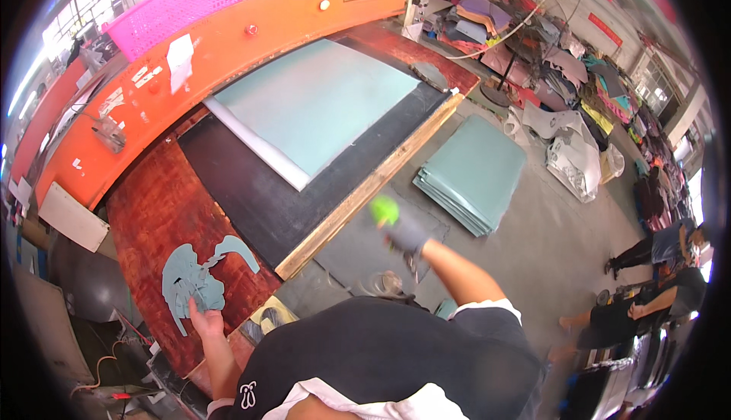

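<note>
My bare left hand (207,319) is at the lower left, its thumb over the near edge of a pile of grey-green cut sheet pieces (202,283). These curved, irregular pieces lie on the reddish-brown board (145,229). In a grey glove, my right hand (406,236) is raised in front of the wooden table edge. It is closed on a bright green, rounded thing (384,210), too blurred to name. Beyond it, a large pale green sheet (320,100) lies on the black work surface (263,203), its near left edge showing white.
An orange machine beam (221,35) spans the back, with a pink plastic basket (179,5) on top. Right of the table, a stack of green sheets (476,172) is on the floor. Heaped material (560,70) fills the back right. Two people (666,298) are at the far right.
</note>
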Demonstrator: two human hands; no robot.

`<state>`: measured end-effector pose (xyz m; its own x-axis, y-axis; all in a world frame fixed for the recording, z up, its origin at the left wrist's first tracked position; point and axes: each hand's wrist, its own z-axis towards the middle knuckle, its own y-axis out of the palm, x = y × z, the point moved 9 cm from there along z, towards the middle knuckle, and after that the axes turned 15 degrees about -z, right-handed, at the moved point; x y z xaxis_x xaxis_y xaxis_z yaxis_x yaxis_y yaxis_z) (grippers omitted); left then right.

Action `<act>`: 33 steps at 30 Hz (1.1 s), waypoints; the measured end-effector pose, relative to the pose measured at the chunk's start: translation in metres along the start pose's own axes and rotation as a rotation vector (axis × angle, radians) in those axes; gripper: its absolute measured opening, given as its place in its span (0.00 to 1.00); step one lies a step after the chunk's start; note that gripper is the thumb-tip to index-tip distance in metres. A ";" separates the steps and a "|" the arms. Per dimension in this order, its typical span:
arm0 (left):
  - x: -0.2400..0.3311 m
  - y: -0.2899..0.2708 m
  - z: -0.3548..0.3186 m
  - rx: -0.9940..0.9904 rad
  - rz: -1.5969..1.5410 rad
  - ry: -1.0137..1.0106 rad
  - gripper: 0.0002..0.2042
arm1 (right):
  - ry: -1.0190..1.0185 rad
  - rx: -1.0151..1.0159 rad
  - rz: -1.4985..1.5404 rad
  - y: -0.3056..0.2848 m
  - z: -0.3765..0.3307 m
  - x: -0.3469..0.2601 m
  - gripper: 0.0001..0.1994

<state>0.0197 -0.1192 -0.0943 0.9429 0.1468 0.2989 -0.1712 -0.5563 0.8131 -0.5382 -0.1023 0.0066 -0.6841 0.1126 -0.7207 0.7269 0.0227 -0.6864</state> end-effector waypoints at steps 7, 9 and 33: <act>-0.003 0.003 0.002 -0.044 0.028 0.000 0.17 | 0.576 0.918 0.482 -0.164 -0.020 0.143 0.13; -0.002 0.003 0.002 -0.045 0.021 0.016 0.18 | 0.450 0.614 0.313 -0.141 -0.006 0.126 0.14; 0.000 -0.009 0.005 0.007 -0.016 0.092 0.17 | -0.176 -0.005 -0.094 -0.014 0.039 -0.044 0.21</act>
<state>0.0229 -0.1178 -0.1041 0.9152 0.2304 0.3307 -0.1537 -0.5592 0.8147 -0.5208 -0.1459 0.0441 -0.7485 -0.0661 -0.6599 0.6595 0.0300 -0.7511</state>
